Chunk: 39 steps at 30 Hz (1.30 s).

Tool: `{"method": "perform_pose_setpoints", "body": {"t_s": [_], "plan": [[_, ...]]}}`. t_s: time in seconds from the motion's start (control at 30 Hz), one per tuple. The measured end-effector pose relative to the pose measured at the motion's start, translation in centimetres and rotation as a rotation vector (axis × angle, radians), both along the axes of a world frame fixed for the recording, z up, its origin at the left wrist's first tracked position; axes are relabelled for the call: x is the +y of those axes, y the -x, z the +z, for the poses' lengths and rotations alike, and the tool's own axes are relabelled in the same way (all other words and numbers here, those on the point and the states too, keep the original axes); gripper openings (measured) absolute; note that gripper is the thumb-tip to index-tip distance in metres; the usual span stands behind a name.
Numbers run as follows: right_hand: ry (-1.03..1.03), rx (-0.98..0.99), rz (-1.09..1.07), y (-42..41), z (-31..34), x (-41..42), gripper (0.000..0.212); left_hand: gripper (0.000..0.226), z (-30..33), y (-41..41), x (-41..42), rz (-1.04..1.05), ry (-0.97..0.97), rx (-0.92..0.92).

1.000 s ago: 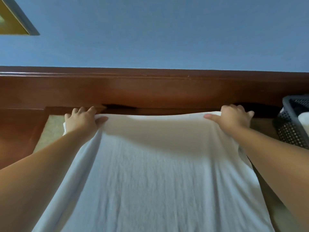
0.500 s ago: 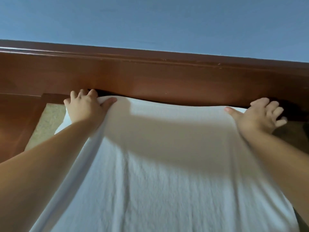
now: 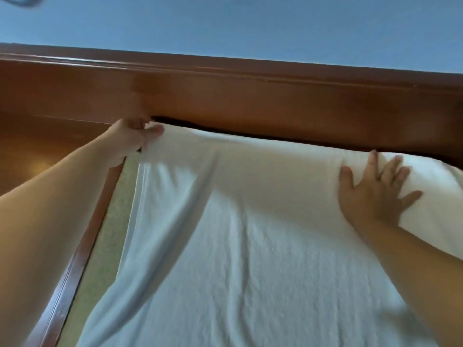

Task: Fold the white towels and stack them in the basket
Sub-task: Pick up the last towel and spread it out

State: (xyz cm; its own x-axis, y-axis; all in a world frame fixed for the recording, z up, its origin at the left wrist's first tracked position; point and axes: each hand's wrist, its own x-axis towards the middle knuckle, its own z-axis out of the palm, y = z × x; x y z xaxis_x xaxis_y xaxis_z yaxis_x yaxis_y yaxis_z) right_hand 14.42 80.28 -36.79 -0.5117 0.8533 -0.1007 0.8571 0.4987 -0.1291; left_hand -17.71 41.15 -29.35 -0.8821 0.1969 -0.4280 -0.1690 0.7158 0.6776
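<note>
A large white towel (image 3: 250, 259) lies spread over the bed, its far edge against the brown wooden headboard. My left hand (image 3: 127, 139) pinches the towel's far left corner and holds it slightly lifted. My right hand (image 3: 373, 191) lies flat with spread fingers on the towel's far right part, pressing it down. The basket is out of view.
The brown wooden headboard (image 3: 250, 96) runs across the back under a blue wall (image 3: 250, 26). A wooden side rail (image 3: 75, 259) borders the bed at the left, with a strip of greenish mattress (image 3: 110, 234) showing beside the towel.
The view has shifted left and the basket has gone out of sight. My right hand has let go of the far edge and spread flat on the towel. My left hand still holds its corner.
</note>
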Motion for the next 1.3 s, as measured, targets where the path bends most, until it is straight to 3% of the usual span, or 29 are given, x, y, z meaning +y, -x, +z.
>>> {"method": "perform_pose_setpoints", "body": {"t_s": [0.07, 0.13, 0.23, 0.3, 0.37, 0.47, 0.6, 0.7, 0.77, 0.83, 1.03, 1.13, 1.23, 1.3], "plan": [[0.006, 0.024, 0.004, -0.2, -0.1, 0.0, 0.081, 0.059, -0.7, -0.3, 0.3, 0.108, 0.073, 0.123], [0.009, 0.055, -0.004, -0.2, -0.1, -0.2, 0.079, 0.058, -1.3, -1.3, 0.7, 0.087, 0.137, 0.153], [0.008, 0.054, -0.025, -0.1, -0.2, -0.2, 0.079, 0.064, -1.2, -2.4, 0.2, 0.083, 0.095, -0.031], [0.010, 0.054, -0.028, 0.0, -0.2, -0.2, 0.079, 0.052, -1.6, -2.6, -0.8, 0.073, 0.136, -0.080], [0.010, 0.060, -0.032, -0.1, -0.2, -0.2, 0.079, 0.032, -1.9, -2.9, -1.0, 0.077, 0.200, 0.048], [0.016, 0.061, -0.033, 0.1, -0.1, -0.3, 0.079, 0.040, -1.3, -4.0, -0.6, 0.129, 0.207, 0.163], [0.023, 0.040, -0.026, 0.5, 0.3, -0.3, 0.081, 0.065, 0.4, -5.5, -3.7, 0.099, 0.304, -0.164], [0.026, 0.032, -0.023, 0.4, 0.6, -0.5, 0.081, 0.040, 0.6, -8.7, -7.9, -0.047, 0.375, -0.379], [0.019, 0.028, -0.020, 0.3, 0.7, -0.6, 0.081, 0.029, -0.4, -10.6, -9.8, -0.087, 0.385, -0.289], [0.016, 0.034, -0.018, 0.2, 0.5, -0.6, 0.081, 0.029, -0.9, -12.7, -10.2, 0.017, 0.378, -0.146], [0.052, 0.041, -0.011, 0.2, 0.8, -1.0, 0.081, 0.047, -0.6, -21.0, -2.8, 0.313, 0.510, 0.461], [0.082, 0.038, -0.005, 0.3, 0.9, -1.2, 0.081, 0.062, -0.7, -27.6, 6.8, -0.005, 0.331, 0.537], [0.114, 0.051, -0.004, 0.1, 1.4, -0.9, 0.081, 0.087, -2.2, -34.4, 15.5, -0.354, 0.327, 0.377], [0.128, 0.061, 0.006, -0.1, 1.5, -0.7, 0.078, 0.102, -3.6, -37.2, 18.5, -0.441, 0.386, 0.309]]}}
